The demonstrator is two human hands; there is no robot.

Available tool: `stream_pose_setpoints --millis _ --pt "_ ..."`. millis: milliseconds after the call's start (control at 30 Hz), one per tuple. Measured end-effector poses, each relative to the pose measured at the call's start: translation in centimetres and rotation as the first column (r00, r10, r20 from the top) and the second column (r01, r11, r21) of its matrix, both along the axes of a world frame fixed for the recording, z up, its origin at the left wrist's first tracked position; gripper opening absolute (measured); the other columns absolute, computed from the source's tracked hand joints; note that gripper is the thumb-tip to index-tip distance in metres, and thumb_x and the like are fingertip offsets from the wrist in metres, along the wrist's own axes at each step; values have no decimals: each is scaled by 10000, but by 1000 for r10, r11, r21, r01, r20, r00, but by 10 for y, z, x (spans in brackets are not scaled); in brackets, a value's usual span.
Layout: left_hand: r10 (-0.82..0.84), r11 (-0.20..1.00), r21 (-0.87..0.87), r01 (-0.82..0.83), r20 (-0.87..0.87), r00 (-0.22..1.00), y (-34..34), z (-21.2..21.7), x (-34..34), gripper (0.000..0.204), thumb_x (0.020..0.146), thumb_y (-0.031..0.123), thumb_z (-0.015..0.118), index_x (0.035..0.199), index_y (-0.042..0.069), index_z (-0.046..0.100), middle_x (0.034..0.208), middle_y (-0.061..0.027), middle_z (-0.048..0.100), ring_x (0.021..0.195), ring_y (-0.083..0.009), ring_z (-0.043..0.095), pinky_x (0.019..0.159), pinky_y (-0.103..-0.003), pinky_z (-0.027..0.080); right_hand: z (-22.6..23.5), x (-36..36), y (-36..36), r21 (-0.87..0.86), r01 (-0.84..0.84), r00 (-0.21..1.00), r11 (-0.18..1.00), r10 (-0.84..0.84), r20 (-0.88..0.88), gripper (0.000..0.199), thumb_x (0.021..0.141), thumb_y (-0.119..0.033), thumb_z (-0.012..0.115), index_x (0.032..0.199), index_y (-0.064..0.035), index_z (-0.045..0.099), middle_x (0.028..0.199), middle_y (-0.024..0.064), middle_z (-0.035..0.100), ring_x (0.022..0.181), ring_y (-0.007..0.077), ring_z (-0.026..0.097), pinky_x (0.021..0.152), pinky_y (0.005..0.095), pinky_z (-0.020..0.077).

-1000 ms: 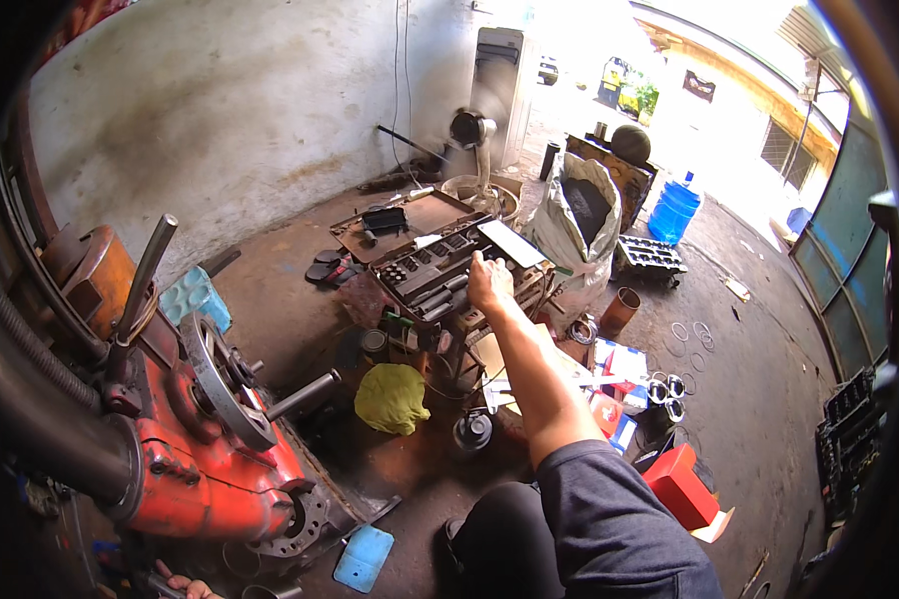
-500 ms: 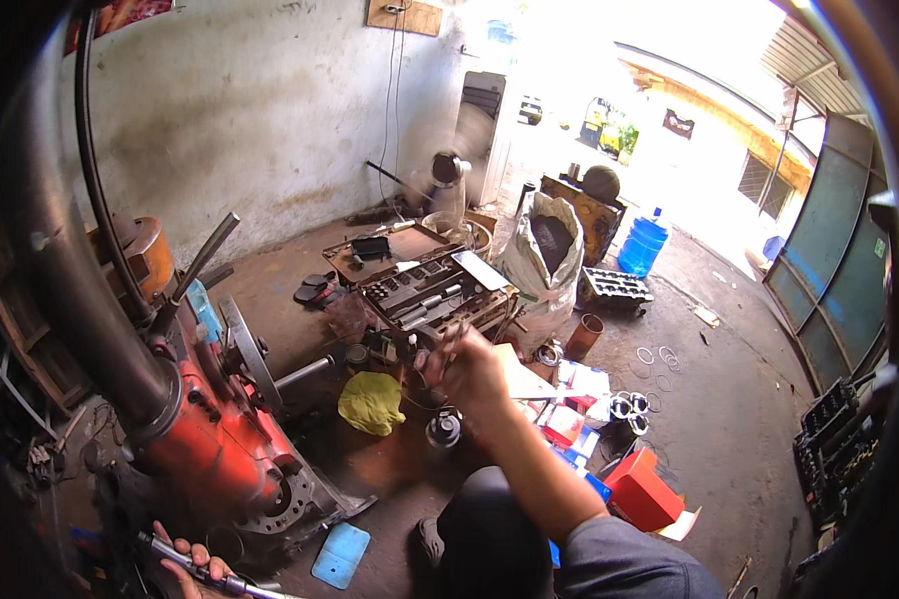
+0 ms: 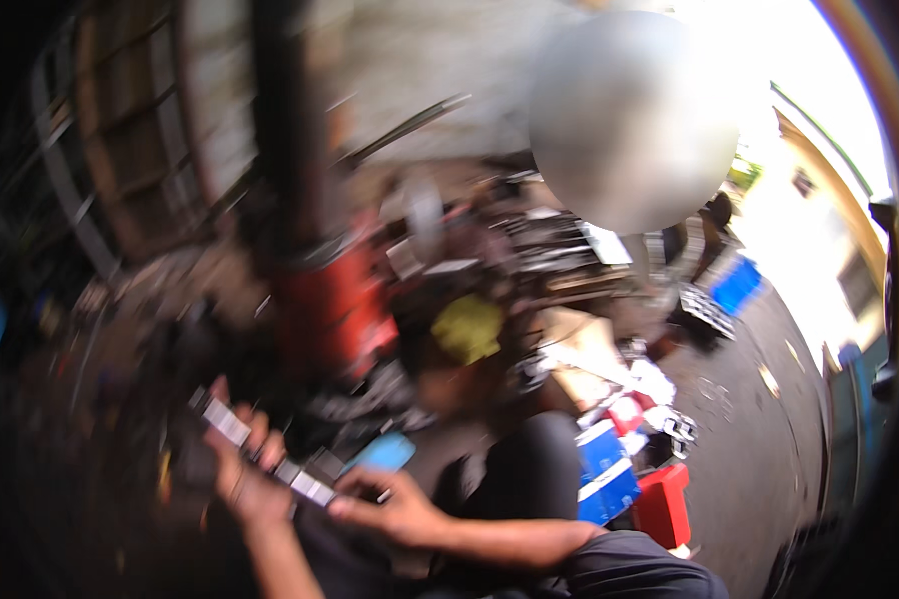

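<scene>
My left hand (image 3: 255, 484) is closed round a slim metal rod (image 3: 225, 421), silvery with dark bands, which slants down to the right across my fingers. At the rod's lower end is my right hand (image 3: 400, 509), its thumb and fingers bent and pinching there. Motion smears the picture, so the rod's exact kind cannot be made out. A light blue flat piece (image 3: 385, 452) lies just beyond my right hand. Past my left hand stands a red machine (image 3: 325, 309) with a thick dark column.
A yellow cloth (image 3: 467, 329) lies past my knee (image 3: 534, 459). To the right are a blue box (image 3: 606, 474), a red box (image 3: 661, 504) and blurred metal parts. A large round grey shape (image 3: 634, 120) fills the upper right. A blue container (image 3: 737, 287) stands farther back.
The view has swung left. My right hand has come down from near the toolbox to the rod's lower end. My left hand still holds the rod and now shows more fully.
</scene>
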State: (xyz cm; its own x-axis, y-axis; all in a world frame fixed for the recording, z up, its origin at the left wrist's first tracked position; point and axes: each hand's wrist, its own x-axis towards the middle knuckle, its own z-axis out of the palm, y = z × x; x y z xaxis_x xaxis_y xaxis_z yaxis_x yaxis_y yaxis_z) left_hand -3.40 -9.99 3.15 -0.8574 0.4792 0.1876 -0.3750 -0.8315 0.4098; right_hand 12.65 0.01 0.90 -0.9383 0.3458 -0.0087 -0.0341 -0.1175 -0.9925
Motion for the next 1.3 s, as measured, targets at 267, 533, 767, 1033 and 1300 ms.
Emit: stream_pose_setpoints --millis 267,533,767,1033,1300 --pt "-23 1000 19 22 61 998 -12 -7 -12 646 1027 422 525 1544 90 327 1016 -21 524 809 -132 474 576 -241 490 -12 -3 -7 30 -61 995 998 59 79 247 856 -167 824 901 -35 620 874 6 594 825 90 528 754 251 430" --pt "-161 978 151 147 84 983 -9 -10 -11 634 1044 416 493 1535 58 315 1044 -49 536 830 -144 500 606 -261 507 -10 11 -11 -323 -190 979 927 205 12 244 1037 -199 582 892 -4 578 894 22 500 738 93 482 673 253 412" --pt "-213 962 192 193 92 973 -8 -10 -12 629 1046 436 478 1537 76 323 1049 -45 533 842 -141 493 620 -262 502 -9 13 -13 -549 -282 949 787 313 -38 293 1057 -285 521 977 -8 572 953 61 536 750 130 496 644 270 401" --pt "-186 975 138 172 92 978 -7 -14 -12 622 1046 450 469 1526 75 345 1059 -32 551 849 -139 495 629 -257 495 -11 13 -13 -548 -255 949 796 315 16 326 1060 -303 514 1029 11 598 908 52 554 711 130 501 642 270 406" --pt "-176 979 123 165 87 980 -7 -12 -12 633 1045 450 470 1539 85 318 1059 -31 550 849 -138 496 625 -254 488 -10 11 -12 -563 -215 953 798 298 58 307 1061 -288 515 1003 1 601 943 71 605 715 130 518 655 275 429"
